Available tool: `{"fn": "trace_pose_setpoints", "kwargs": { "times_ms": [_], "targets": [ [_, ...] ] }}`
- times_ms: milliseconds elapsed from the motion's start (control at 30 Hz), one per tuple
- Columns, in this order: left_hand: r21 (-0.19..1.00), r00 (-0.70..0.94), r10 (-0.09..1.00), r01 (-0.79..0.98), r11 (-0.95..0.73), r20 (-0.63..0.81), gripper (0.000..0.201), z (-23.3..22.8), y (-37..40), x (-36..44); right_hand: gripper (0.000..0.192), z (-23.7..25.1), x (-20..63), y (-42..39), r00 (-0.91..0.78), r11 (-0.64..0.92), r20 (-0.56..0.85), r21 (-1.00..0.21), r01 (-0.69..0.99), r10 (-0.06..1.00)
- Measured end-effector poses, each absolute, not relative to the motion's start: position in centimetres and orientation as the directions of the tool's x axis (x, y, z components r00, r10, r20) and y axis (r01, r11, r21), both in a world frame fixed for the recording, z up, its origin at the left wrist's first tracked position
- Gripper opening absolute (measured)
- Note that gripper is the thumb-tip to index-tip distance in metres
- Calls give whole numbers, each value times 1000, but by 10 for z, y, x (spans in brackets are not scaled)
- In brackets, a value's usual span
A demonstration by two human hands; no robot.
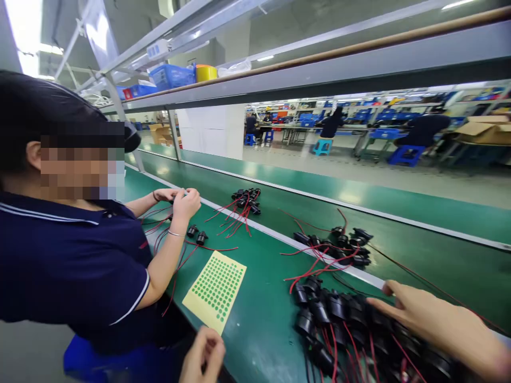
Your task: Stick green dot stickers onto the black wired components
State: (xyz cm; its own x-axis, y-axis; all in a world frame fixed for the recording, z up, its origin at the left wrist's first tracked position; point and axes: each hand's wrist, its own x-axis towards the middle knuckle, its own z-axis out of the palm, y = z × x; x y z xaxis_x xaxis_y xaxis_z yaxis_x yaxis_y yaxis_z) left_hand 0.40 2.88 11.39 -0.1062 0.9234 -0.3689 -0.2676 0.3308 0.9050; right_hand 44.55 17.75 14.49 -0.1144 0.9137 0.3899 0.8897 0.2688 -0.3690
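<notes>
Head view: green bench, pile of black sockets with red wires at lower right.
Right hand: flat over the pile, fingers spread, gripping nothing; reach looks like picking one out.
Left hand: at bench edge, fingers curled; contents can't tell.
Sticker sheet: flat between both workers, in easy reach.
Co-worker's hands: raised together, working a socket.

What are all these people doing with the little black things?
The person's right hand reaches over a pile of black parts with red wires on the green bench. Their left hand is curled near a yellow sheet of green dots. A co-worker beside them holds something small in both hands.
</notes>
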Motion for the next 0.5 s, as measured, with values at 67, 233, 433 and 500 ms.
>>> {"fn": "trace_pose_setpoints", "kwargs": {
  "times_ms": [67, 233, 433, 500],
  "targets": [
    [916, -446, 829, -357, 181, -337, 49, 74, -4, 6, 46, 148, 414, 177, -287, 412, 365, -335, 847, 886],
    [860, -618, 657, -502, 94, -433, 67, 23, -6, -4, 16, 135, 276, 150, -762, 770, 199, -353, 532, 617],
    [765, -494, 672, -620, 171, -551, 66, 8, 0, 10, 56, 105, 184, 128, -918, 867, 94, -376, 326, 386],
    [756, -474, 681, -629, 182, -558, 66, 2, -3, 18, 48, 101, 184, 124, -932, 874, 87, -387, 294, 352]
  ]
}}
